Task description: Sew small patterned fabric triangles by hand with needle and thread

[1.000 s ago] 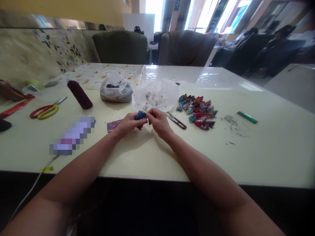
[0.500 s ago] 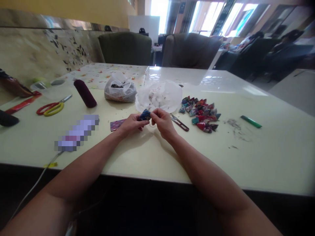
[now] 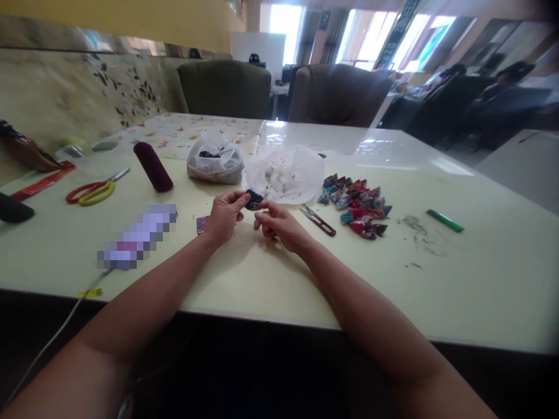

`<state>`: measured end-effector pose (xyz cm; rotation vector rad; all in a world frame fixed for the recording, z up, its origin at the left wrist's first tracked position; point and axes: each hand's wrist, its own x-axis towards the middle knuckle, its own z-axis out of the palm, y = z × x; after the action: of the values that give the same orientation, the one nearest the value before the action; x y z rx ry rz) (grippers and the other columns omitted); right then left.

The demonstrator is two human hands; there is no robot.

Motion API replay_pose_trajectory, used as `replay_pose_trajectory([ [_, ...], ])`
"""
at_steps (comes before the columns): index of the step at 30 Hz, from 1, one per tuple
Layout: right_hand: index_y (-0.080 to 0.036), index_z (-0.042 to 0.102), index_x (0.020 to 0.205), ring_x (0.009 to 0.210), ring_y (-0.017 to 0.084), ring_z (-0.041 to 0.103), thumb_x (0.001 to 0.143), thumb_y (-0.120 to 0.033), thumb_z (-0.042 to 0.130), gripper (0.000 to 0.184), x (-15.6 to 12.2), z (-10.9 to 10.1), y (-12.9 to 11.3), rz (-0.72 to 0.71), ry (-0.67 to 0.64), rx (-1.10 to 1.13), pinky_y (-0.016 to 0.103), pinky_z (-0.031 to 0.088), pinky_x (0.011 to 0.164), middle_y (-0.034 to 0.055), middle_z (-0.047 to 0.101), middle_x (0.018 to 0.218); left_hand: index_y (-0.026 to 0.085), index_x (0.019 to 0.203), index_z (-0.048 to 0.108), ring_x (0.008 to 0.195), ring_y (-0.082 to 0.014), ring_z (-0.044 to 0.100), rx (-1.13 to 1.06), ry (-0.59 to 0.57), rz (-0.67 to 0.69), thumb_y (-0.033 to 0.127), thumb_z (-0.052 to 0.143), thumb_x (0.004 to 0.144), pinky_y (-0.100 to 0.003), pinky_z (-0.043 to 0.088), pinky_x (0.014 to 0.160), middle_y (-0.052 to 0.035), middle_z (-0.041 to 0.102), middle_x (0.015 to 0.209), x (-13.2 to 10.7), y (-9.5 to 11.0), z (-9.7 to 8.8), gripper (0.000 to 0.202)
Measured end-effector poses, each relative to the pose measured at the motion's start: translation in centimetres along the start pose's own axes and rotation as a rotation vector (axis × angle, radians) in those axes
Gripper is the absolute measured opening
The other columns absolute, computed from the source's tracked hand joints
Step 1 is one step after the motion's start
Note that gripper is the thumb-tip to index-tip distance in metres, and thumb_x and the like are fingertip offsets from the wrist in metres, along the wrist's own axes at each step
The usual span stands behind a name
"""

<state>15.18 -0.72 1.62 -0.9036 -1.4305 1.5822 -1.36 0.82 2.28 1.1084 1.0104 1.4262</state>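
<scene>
My left hand point(image 3: 225, 216) pinches a small dark blue patterned fabric piece point(image 3: 253, 200) between thumb and fingers above the table. Close on its right is my right hand point(image 3: 282, 226), its index fingertip at the fabric's edge and its other fingers curled; whatever they may hold is too small to make out. Partly behind my left hand lies a purple patterned fabric piece point(image 3: 202, 224). Dark-handled thread snips point(image 3: 319, 222) rest to the right of my right hand. Just beyond my hands, white stuffing point(image 3: 279, 177) sits on a white plastic bag point(image 3: 308, 166).
Several small patterned fabric pieces point(image 3: 360, 203) are grouped on the right, before loose thread scraps point(image 3: 421, 233) and a green object point(image 3: 444, 221). Leftward are scissors point(image 3: 91, 192), a maroon cylinder point(image 3: 152, 167), a filled plastic bag point(image 3: 216, 163) and a blurred-out device point(image 3: 137, 238) with a cable.
My left hand has turned more upright, carrying the fabric slightly left and up. My right hand has lowered a little, its fingers shifting from a pinch to a looser curl.
</scene>
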Motion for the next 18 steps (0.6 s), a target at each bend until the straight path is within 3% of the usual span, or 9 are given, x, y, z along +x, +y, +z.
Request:
replay_pose_trajectory([
  [2,-0.019,0.061,0.089,0.042,0.005,0.034,0.076,-0.044,0.072,0.030,-0.2,0.0,-0.1,0.021,-0.027,-0.029,0.019,0.024,0.037,-0.0092,0.046,0.056,0.020,0.083,0.065,0.039,-0.0043,0.040,-0.052,0.096,-0.050,0.037,0.082,0.071,-0.020,0.029,0.037,0.0050,0.062,0.068,0.4,0.2,-0.5,0.027],
  [4,-0.018,0.063,0.078,0.042,0.005,0.030,0.075,-0.042,0.071,0.025,-0.1,-0.2,-0.1,0.023,0.032,-0.048,0.019,0.022,0.037,-0.0101,0.038,0.051,0.021,0.083,0.061,0.041,-0.0061,0.045,-0.111,0.175,-0.083,0.035,0.081,0.074,-0.020,0.035,0.038,0.0065,0.060,0.067,1.1,0.4,-1.1,0.026],
  [8,-0.017,0.063,0.073,0.042,0.005,0.032,0.071,-0.038,0.071,0.022,0.5,-1.3,-0.1,-0.010,0.172,-0.084,0.018,0.025,0.037,-0.0091,0.040,0.049,0.020,0.081,0.058,0.054,-0.0068,0.058,-0.263,0.323,-0.050,0.021,0.076,0.080,-0.018,0.050,0.053,0.0056,0.063,0.068,2.6,0.6,-2.2,0.018],
  [13,-0.018,0.060,0.068,0.040,0.006,0.037,0.069,-0.031,0.067,0.015,1.2,-4.1,-0.7,-0.159,0.414,-0.170,0.020,0.029,0.036,-0.0081,0.044,0.048,0.016,0.079,0.059,0.077,-0.0096,0.071,-0.503,0.441,0.028,0.009,0.065,0.089,-0.018,0.059,0.071,-0.0024,0.072,0.080,4.0,1.1,-3.6,0.013],
  [18,-0.019,0.057,0.069,0.040,0.006,0.033,0.072,-0.024,0.063,0.008,1.4,-7.9,-1.4,-0.236,0.644,-0.230,0.021,0.026,0.038,-0.0092,0.040,0.047,0.015,0.077,0.060,0.075,-0.0089,0.073,-0.583,0.557,0.052,0.004,0.055,0.093,-0.019,0.061,0.076,-0.0030,0.071,0.079,5.2,1.3,-5.3,0.020],
])
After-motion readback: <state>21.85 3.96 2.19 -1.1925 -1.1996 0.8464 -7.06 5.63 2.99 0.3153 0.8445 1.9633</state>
